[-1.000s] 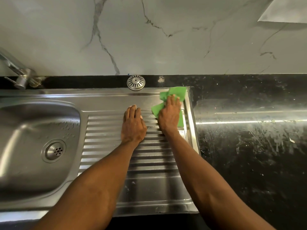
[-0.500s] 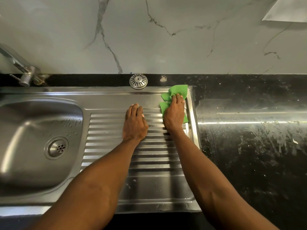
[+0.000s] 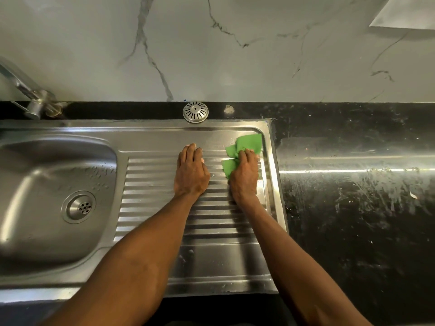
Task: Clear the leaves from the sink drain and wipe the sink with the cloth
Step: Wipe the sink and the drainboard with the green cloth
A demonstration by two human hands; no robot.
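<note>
A steel sink point(image 3: 58, 147) with a ribbed drainboard point(image 3: 150, 196) fills the left and middle. Its drain point(image 3: 78, 207) in the bowl shows no leaves. My right hand point(image 3: 243, 177) presses a crumpled green cloth point(image 3: 249, 143) onto the drainboard's far right corner, fingers curled over it. Most of the cloth sticks out beyond the fingertips. Just to the left, my left hand point(image 3: 190, 171) rests flat on the ribs, fingers straight and together, holding nothing.
A round steel strainer cap point(image 3: 195, 112) lies on the black ledge behind the sink. The tap point(image 3: 28, 90) rises at far left. Wet, smeared black countertop point(image 3: 353, 196) extends to the right. A marble wall stands behind.
My right hand has slid the cloth rightward and slightly farther, toward the drainboard's far right corner. The left hand has stayed planted on the ribs.
</note>
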